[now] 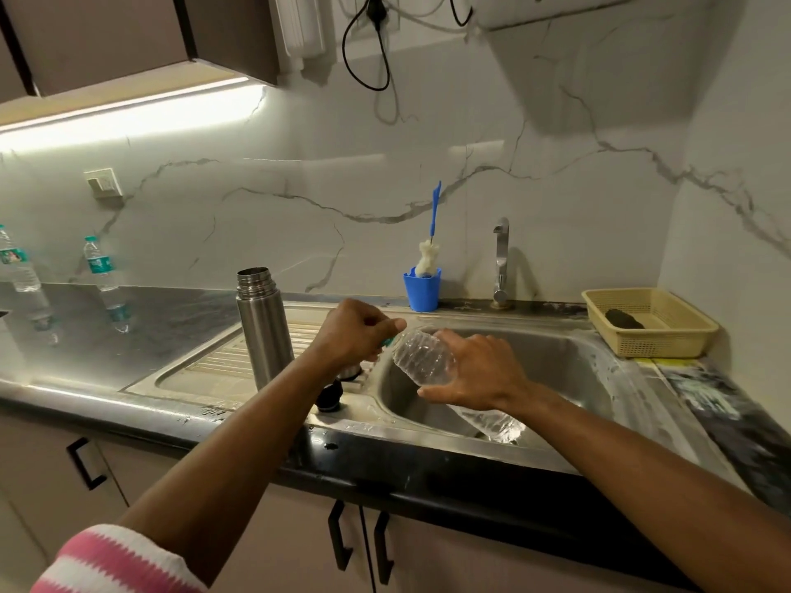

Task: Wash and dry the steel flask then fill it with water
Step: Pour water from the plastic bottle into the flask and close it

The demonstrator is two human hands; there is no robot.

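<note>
Holding a clear plastic bottle (428,361) tilted over the sink (569,357), we are keeping its neck pointed toward ten o'clock, at the steel flask (264,331), and its base low over the basin at four o'clock. That slant looks chosen so that any spill falls into the sink rather than onto the worktop (128,331). The flask is standing upright and uncapped on the ribbed draining board, just left of our hands, its open mouth ready to take water. A dark cap (329,398), likely the flask's, is lying on the sink's edge below our left forearm.

Our right hand (475,374) is wrapping the bottle's middle from above, with its fingers (449,338) curled over the far side and the thumb spread along the near side, so it is gripping firmly. Our left hand (357,336) is closing on the bottle's neck, the fingertips pinching what seems to be its teal cap (387,342), probably to twist it off; the cap is mostly hidden, so we cannot tell how far it is loosened.

At twelve o'clock a bottle brush (429,250) is standing in a blue cup (421,289) beside the tap (501,263), and two more water bottles (102,271) are waiting at nine o'clock.
</note>
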